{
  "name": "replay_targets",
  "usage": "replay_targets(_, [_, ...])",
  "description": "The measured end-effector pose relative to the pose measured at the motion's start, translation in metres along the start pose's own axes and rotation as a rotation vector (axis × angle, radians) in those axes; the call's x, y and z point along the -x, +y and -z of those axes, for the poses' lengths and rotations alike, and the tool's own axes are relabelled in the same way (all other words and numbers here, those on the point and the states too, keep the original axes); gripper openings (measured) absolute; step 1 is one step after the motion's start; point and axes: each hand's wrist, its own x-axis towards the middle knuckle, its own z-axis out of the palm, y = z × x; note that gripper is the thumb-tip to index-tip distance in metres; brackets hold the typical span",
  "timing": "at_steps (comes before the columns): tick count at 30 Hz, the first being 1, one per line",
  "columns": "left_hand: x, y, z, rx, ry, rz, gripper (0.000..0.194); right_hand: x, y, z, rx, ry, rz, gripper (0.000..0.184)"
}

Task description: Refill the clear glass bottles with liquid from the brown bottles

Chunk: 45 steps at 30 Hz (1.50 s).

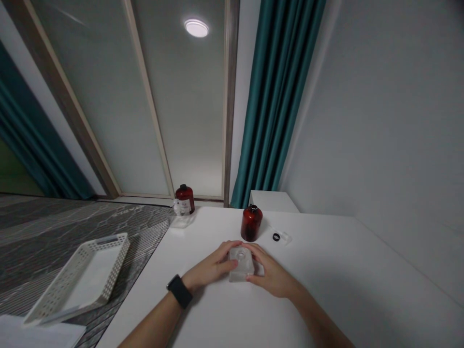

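Note:
Both hands are closed around a clear plastic block-like piece [241,271] with a round mark on its top, low over the white table. My left hand [217,262], with a dark watch [180,291] on the wrist, grips its left side, thumb across the top. From the right, my right hand [271,271] holds it with fingers at the far edge and thumb near the front corner. Just beyond the hands stands a dark red bottle [251,224], its neck uncapped. To that bottle's right lie a black ring [276,237] and a small clear plastic piece [286,238].
At the table's far left corner, a second red bottle [186,195] with a black top and label stands by a clear tray [181,222]. A white perforated basket [119,256] and white paper [39,333] lie left of the white table [232,319]. A white box-shaped object [273,200] is behind.

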Motion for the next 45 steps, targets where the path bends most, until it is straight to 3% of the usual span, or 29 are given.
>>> replay_targets(5, [-0.001,0.001,-0.004,-0.004,0.062,0.037,0.053,0.000,0.000,0.001,0.010,-0.012,-0.009,0.074])
replay_targets(12, [-0.004,0.009,-0.007,0.055,0.035,0.036,0.046,0.005,-0.003,0.015,0.105,-0.041,-0.067,0.087])
replay_targets(18, [-0.004,0.011,-0.008,0.031,0.043,0.068,0.041,0.007,0.004,0.037,0.145,0.077,-0.127,0.047])
replay_targets(21, [-0.004,0.009,-0.009,0.031,0.050,0.056,0.039,0.005,0.006,0.030,0.102,0.163,-0.148,0.037])
replay_targets(26, [-0.005,0.006,-0.011,0.039,0.045,0.027,0.040,0.003,-0.003,0.002,0.107,0.151,-0.109,0.066])
replay_targets(29, [-0.006,0.006,-0.011,0.037,0.054,-0.007,0.043,0.001,-0.008,-0.005,0.089,0.118,-0.118,0.070])
replay_targets(34, [-0.005,0.004,-0.014,0.000,0.071,-0.056,0.055,0.001,-0.001,0.008,-0.033,0.030,-0.156,0.073])
replay_targets(39, [-0.002,0.003,-0.012,-0.090,0.037,-0.048,0.061,0.002,0.001,0.020,-0.120,-0.023,-0.184,0.057])
replay_targets(45, [-0.001,0.008,0.000,-0.168,-0.022,-0.009,0.083,0.001,-0.009,0.024,-0.095,-0.041,-0.160,0.043])
